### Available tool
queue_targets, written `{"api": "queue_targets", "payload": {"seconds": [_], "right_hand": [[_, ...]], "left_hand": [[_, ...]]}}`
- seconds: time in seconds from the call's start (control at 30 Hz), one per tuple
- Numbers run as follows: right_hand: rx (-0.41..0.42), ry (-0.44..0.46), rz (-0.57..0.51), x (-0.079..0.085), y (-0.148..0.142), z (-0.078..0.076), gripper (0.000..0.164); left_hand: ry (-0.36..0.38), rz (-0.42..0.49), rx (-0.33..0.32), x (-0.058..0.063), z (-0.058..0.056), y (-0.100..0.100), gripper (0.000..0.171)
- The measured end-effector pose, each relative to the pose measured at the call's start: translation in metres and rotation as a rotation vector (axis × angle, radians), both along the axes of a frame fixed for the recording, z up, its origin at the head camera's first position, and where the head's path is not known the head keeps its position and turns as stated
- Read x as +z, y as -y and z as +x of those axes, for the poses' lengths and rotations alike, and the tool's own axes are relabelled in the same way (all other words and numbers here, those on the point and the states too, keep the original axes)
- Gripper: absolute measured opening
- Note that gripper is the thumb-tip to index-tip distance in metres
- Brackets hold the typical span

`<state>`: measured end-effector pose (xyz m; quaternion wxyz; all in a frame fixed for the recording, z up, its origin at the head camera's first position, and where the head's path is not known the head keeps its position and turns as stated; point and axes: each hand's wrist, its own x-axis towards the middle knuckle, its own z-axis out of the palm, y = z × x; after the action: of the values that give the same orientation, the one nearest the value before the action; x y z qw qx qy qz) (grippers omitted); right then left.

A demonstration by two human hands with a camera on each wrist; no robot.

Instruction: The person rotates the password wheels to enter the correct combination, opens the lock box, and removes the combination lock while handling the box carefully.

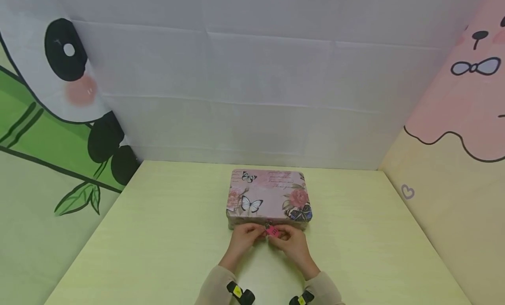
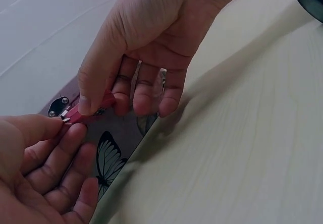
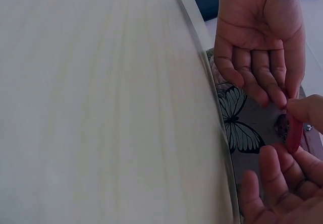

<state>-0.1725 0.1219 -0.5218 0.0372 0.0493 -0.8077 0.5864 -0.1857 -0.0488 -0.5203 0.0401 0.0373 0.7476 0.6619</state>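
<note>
A pink floral tin box (image 1: 268,191) with butterflies on its lid lies flat on the table, its front edge toward the hands. By its front edge is a small pinkish-red padlock (image 1: 272,231) with dark marks on its face. The right hand (image 1: 292,243) pinches the padlock between thumb and fingers, its other fingers loosely bent. From the other side the left hand (image 1: 245,240) pinches the padlock's end with thumb and forefinger, near a bit of bright metal. A metal clasp (image 2: 59,106) shows beside the padlock in the left wrist view. Fingers partly hide the padlock.
The pale wood-look table (image 1: 158,235) reaches out on both sides of the box. Behind it hangs a creased white cloth (image 1: 256,77). Printed side panels stand at left and right, with a panda (image 1: 65,51) and a pink animal figure (image 1: 457,103).
</note>
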Motion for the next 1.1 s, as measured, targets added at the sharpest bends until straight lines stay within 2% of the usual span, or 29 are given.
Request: {"api": "queue_targets", "payload": {"seconds": [0.3, 0.5, 0.93, 1.1], "right_hand": [[0.014, -0.059, 0.080, -0.002, -0.004, -0.001, 0.027], [0.054, -0.048, 0.077, -0.002, -0.009, -0.001, 0.030], [0.115, -0.032, 0.103, 0.002, -0.013, 0.003, 0.031], [0.109, -0.046, 0.121, 0.001, -0.013, 0.003, 0.032]], "left_hand": [[-0.013, 0.013, 0.011, 0.000, -0.002, -0.003, 0.021], [-0.030, -0.006, 0.031, 0.001, -0.001, -0.003, 0.023], [0.008, 0.020, 0.023, 0.000, 0.000, -0.003, 0.022], [-0.029, 0.040, 0.008, -0.001, 0.000, -0.003, 0.022]]}}
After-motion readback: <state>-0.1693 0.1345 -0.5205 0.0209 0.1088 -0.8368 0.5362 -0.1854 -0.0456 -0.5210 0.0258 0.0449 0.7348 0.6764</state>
